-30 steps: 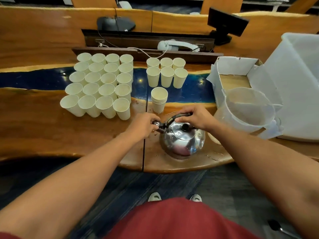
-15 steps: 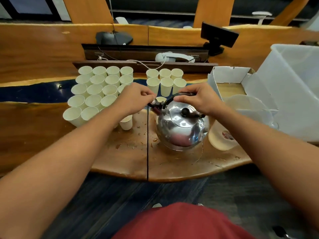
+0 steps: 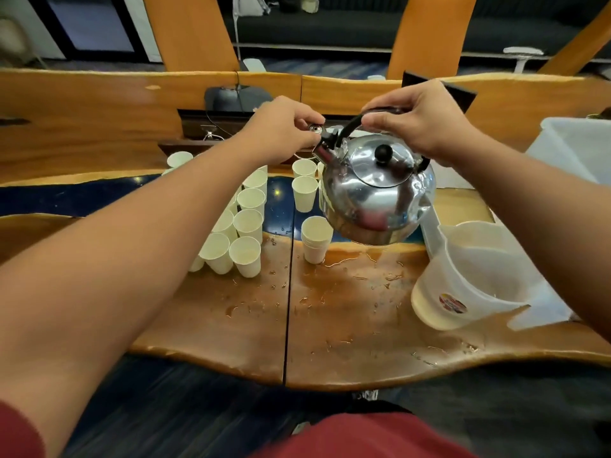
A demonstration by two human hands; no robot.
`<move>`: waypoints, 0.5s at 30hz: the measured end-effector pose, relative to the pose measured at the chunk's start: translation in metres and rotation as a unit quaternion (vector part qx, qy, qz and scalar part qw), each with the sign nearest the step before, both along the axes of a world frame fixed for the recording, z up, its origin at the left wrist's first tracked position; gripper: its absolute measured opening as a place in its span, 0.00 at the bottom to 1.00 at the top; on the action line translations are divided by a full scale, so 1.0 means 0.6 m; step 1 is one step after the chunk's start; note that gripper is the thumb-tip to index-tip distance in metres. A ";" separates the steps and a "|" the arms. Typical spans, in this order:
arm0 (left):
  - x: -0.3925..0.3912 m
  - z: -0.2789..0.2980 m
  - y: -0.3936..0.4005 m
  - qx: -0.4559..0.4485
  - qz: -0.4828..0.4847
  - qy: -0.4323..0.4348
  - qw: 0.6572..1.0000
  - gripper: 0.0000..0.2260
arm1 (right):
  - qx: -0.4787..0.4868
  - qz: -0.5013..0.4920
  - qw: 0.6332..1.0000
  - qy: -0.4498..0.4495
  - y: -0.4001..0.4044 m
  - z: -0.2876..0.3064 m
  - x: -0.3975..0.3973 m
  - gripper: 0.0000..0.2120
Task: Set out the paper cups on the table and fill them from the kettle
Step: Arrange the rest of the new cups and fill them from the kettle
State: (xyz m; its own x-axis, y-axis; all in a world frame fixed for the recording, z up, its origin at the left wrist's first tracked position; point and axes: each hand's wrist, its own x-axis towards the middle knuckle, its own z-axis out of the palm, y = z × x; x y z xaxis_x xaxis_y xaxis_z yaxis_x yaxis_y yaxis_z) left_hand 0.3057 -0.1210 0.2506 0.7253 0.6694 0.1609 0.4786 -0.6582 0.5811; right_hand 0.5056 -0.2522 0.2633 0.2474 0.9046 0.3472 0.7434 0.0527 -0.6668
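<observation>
Head view gives me the steel kettle (image 3: 377, 190) held in the air above the table (image 3: 347, 312), over the small stack of cups (image 3: 315, 239). My right hand (image 3: 418, 122) has its fingers curled round the black handle (image 3: 350, 127); my left hand (image 3: 284, 127) pinches the cap at the spout (image 3: 322, 150). Left of the stack, my left forearm hides part of the grid of paper cups (image 3: 246, 223). A clear plastic jug (image 3: 469, 276) sits at right, and water drops (image 3: 334, 289) dot the wood.
</observation>
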 end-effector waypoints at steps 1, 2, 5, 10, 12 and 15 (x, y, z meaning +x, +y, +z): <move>0.012 -0.001 0.006 0.001 0.000 0.009 1.000 0.17 | -0.004 -0.001 1.000 -0.001 0.007 -0.001 0.012 0.11; 0.024 -0.004 0.012 0.000 0.000 0.017 1.000 0.18 | -0.008 0.000 1.000 -0.002 0.015 -0.002 0.025 0.11; 0.057 -0.014 0.028 -0.008 0.003 0.035 0.999 0.20 | -0.027 0.005 1.000 -0.007 0.036 -0.007 0.061 0.11; 0.113 -0.028 0.062 -0.031 0.018 0.039 0.999 0.18 | -0.039 0.023 0.999 0.007 0.075 -0.018 0.121 0.08; 0.130 -0.033 0.073 -0.033 0.019 0.041 0.998 0.16 | -0.042 0.034 0.998 0.018 0.088 -0.027 0.138 0.07; 0.149 -0.045 0.095 -0.030 0.003 0.040 0.999 0.14 | -0.043 0.036 0.998 0.022 0.107 -0.038 0.152 0.08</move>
